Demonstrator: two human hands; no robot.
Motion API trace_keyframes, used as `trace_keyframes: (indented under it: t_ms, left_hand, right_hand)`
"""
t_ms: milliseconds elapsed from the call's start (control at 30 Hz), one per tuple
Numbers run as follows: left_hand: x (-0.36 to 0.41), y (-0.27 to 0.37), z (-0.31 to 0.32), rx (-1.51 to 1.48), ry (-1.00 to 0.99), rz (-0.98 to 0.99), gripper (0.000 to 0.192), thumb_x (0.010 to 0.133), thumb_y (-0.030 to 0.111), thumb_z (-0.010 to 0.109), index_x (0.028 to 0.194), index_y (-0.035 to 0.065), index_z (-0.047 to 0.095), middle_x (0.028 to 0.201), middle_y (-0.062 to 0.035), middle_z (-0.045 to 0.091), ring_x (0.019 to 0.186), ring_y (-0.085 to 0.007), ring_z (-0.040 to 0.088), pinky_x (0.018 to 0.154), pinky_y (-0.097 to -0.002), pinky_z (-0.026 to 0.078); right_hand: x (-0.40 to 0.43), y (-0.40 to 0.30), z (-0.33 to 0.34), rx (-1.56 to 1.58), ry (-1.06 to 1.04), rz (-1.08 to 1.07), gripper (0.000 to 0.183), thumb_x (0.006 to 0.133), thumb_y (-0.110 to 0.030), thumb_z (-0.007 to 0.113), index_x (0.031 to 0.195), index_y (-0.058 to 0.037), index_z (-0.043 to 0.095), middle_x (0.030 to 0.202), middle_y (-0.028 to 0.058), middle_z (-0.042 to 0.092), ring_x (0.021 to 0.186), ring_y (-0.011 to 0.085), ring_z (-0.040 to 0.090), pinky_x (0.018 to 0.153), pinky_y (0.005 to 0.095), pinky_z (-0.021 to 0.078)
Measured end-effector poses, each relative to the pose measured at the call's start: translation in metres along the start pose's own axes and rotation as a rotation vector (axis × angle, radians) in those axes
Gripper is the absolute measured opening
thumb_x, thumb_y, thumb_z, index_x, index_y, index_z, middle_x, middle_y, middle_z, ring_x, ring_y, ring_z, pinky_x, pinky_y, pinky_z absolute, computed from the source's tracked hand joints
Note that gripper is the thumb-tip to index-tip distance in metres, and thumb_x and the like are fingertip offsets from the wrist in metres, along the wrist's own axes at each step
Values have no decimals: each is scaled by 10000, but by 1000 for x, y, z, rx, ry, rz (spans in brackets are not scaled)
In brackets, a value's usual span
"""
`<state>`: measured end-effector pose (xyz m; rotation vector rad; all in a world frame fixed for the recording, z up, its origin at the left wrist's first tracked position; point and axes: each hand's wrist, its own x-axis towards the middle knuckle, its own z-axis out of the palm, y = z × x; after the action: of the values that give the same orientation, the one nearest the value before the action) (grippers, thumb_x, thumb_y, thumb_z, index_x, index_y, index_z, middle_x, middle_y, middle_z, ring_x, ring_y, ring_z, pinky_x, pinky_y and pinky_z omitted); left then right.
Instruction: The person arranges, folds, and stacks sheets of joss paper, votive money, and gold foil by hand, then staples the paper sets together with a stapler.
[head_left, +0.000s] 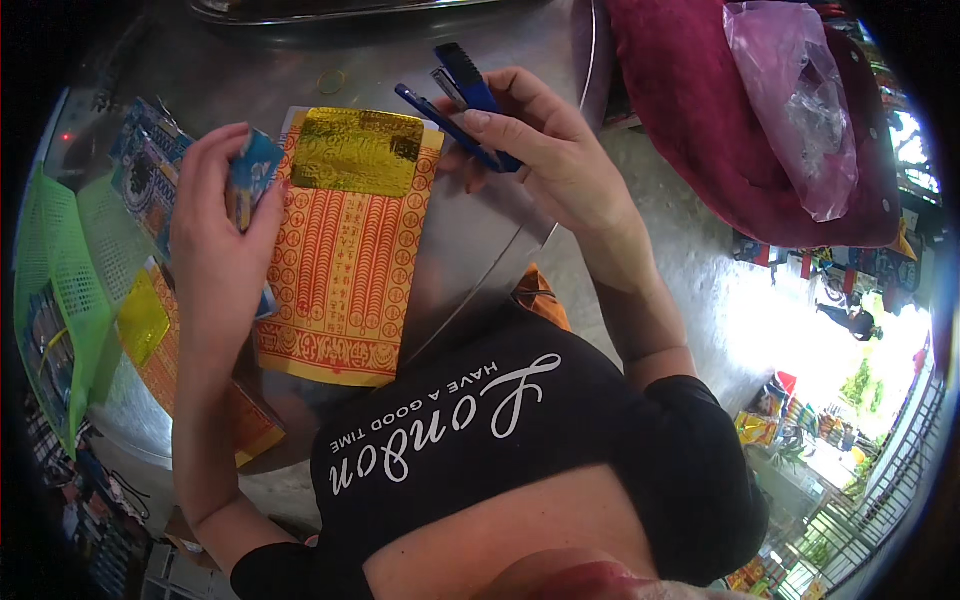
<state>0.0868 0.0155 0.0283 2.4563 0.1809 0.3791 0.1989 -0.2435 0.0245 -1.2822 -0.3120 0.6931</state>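
My right hand (540, 142) grips a blue stapler (480, 97) whose top arm is swung up away from its base. A small blue printed box or packet (253, 169) sits between the thumb and fingers of my left hand (221, 187); its contents cannot be seen. Between my hands lies a sheet or stack of yellow joss paper (345, 277) with red print and a gold foil patch (356, 150) at its far end. Blue printed paper notes (142, 176) lie just left of my left hand, partly hidden by it.
A rubber band (331, 82) lies on the round metal table (247, 60). More joss paper (142, 322) and a green printed bag or wrapper (67, 300) are at the left. To the right, a maroon padded seat (675, 112) bears a pink plastic bag (799, 112). Someone (851, 319) is far off.
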Motion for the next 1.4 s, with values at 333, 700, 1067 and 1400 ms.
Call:
trace_keyframes:
  t_ms: [333,700,1067,1400]
  left_hand:
    - [-24,23,8,228,-158,385,404,749,17,640,1152,-1,660,1233,-125,649,1188,-290,618,887,-370,562]
    - [-25,22,17,184,-142,387,472,685,16,683,1150,-50,641,1235,-162,630,1147,-331,620,927,-391,547]
    - [-24,19,18,229,-112,388,303,776,61,627,1071,0,660,1258,-108,623,1133,-241,614,714,-269,585]
    - [-13,24,11,298,-277,387,335,782,63,621,1115,32,617,1373,-66,583,1162,-254,575,782,-313,589]
  right_hand:
    - [28,-34,-14,-832,66,-334,302,846,-97,793,1120,-23,691,966,25,676,847,75,630,761,215,505]
    - [55,-45,0,-1022,-75,-334,331,801,-51,821,1104,-45,688,982,6,673,914,79,610,837,216,479]
    - [54,-60,-1,-1098,-244,-358,319,800,-26,816,1095,-35,696,998,23,685,930,93,620,853,220,474]
    - [46,-59,-9,-954,-137,-308,299,828,-44,805,1101,-10,689,1023,46,687,947,117,632,866,247,493]
